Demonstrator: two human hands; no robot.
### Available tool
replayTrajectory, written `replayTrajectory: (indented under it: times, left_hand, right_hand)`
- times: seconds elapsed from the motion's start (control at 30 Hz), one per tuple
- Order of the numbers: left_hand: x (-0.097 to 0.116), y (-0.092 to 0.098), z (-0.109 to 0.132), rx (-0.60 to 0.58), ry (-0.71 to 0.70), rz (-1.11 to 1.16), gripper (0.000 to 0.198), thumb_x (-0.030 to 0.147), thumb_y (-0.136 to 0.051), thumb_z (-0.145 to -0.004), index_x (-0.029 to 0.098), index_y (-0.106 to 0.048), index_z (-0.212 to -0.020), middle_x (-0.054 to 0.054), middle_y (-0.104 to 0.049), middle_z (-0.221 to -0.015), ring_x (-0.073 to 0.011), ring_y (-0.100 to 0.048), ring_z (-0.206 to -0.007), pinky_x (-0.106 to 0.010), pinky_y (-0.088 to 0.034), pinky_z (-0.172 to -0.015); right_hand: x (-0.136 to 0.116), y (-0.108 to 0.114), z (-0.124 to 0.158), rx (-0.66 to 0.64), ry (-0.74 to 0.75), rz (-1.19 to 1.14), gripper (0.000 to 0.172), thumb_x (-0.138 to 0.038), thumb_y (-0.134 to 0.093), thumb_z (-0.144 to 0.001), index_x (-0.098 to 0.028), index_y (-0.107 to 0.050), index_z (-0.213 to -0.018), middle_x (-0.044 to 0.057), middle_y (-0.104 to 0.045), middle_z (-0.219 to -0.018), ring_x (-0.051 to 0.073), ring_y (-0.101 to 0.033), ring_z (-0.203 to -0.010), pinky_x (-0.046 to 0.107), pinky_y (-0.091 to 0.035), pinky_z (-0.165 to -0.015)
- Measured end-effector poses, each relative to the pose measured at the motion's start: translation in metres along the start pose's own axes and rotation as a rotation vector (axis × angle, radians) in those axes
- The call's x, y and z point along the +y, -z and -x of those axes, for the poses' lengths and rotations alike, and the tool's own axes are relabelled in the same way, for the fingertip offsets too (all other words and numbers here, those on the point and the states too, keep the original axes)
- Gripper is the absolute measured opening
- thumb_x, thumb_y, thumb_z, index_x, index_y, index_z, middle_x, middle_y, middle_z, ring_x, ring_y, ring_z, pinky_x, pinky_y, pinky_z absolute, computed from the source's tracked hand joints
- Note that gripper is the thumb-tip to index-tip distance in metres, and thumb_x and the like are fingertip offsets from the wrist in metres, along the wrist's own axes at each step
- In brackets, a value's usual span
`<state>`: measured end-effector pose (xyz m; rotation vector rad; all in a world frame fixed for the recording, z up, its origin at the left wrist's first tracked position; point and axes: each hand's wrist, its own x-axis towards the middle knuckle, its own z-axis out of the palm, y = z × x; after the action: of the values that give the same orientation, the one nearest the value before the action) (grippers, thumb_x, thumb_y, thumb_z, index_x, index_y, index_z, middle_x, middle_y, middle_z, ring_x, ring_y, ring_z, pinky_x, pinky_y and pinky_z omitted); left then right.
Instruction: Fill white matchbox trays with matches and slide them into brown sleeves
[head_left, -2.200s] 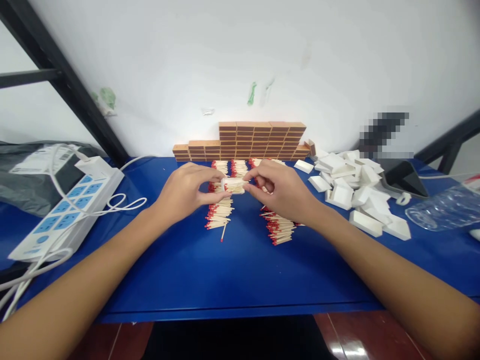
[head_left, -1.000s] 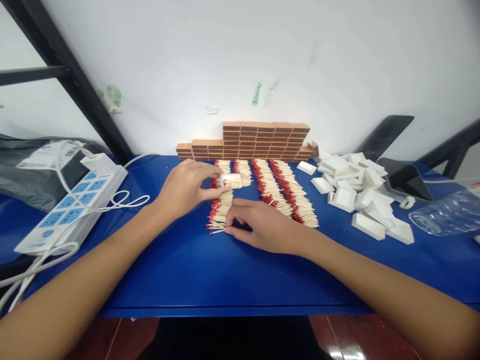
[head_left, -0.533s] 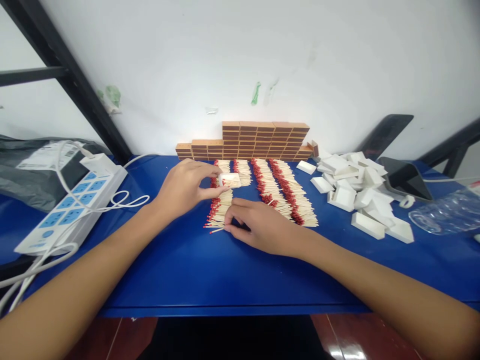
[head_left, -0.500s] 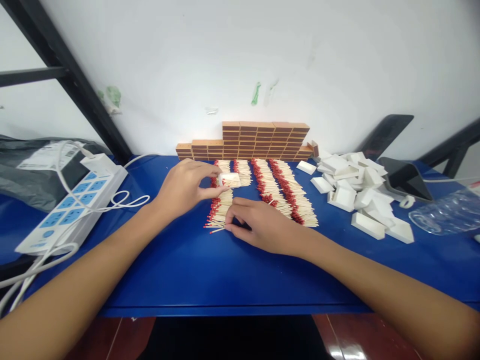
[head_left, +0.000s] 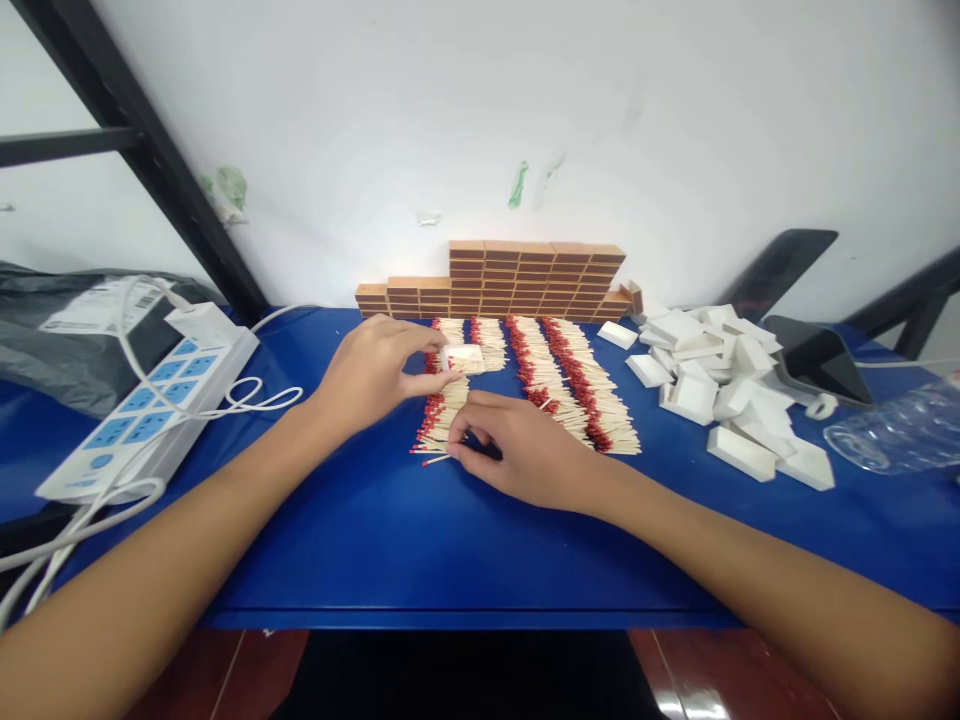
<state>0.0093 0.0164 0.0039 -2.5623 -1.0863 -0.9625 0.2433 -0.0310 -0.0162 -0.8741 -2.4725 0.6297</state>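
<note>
My left hand (head_left: 371,370) holds a small white matchbox tray (head_left: 466,358) between thumb and fingers, above the leftmost row of matches (head_left: 442,410). A few red-headed matches show inside the tray. My right hand (head_left: 510,445) is closed in a pinch at the near end of that same row. A loose match (head_left: 436,460) runs up to its fingertips, its red head pointing left. A shorter row of matches (head_left: 491,345) lies just right of the tray. Two longer rows follow, one (head_left: 551,380) partly behind my right hand and one (head_left: 589,385) beyond it.
Closed matchboxes (head_left: 536,280) are stacked against the wall. A heap of white trays (head_left: 712,360) lies on the right, with a black stand (head_left: 817,360) and a clear plastic bottle (head_left: 896,430) beyond. On the left are a power strip (head_left: 161,410), looped white cables and a dark bag (head_left: 75,350).
The view has shifted slightly. My right fingertips have moved a little at the near end of the leftmost row; my left hand keeps the tray in about the same place.
</note>
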Motion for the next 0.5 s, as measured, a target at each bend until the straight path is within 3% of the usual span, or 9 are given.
replayTrajectory:
  times: [0.2,0.5]
  left_hand:
    - [0.0023,0.0006,-0.0008,-0.020,0.027,-0.003,0.027,0.046,-0.080,-0.093,0.021,-0.077,-0.104,-0.004,-0.084,-0.100,-0.0256,-0.079,-0.090,-0.038,-0.054,-0.085]
    - [0.0017,0.0040,-0.0018,-0.039,0.057,0.002,0.026,0.045,-0.080,-0.092,0.022,-0.078,-0.103,-0.004,-0.084,-0.103,-0.0262,-0.078,-0.093,-0.039,-0.055,-0.089]
  right_hand:
    - [-0.0059,-0.0012,-0.0015,0.003,-0.063,0.018,0.009,-0.026,-0.067,-0.099,-0.019,-0.070,-0.094,0.001,-0.064,-0.092,0.013,-0.056,-0.076,0.028,-0.042,-0.072]
    - [-0.0028,-0.0045,-0.0033,-0.038,-0.065,0.048,0.008,-0.016,-0.061,-0.101,-0.018,-0.067,-0.095,0.004,-0.066,-0.098,0.014,-0.059,-0.081,0.029,-0.044,-0.074]
